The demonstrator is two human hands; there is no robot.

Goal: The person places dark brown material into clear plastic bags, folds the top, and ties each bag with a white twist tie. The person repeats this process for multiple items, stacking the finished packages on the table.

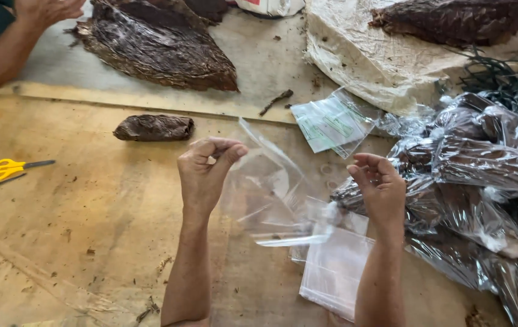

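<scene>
My left hand [205,175] and right hand [380,191] were bare, without gloves, rings or a watch. Both forearms were bare too, with no sleeve reaching into view as far as the picture's lower edge.

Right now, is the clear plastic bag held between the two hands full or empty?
Empty: the clear plastic bag shows only the table through it, pinched by left hand.

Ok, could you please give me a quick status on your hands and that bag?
Left hand pinching clear bag. Right hand at bag's other side, grip unclear. Leaf bundle lies beyond, apart.
</scene>
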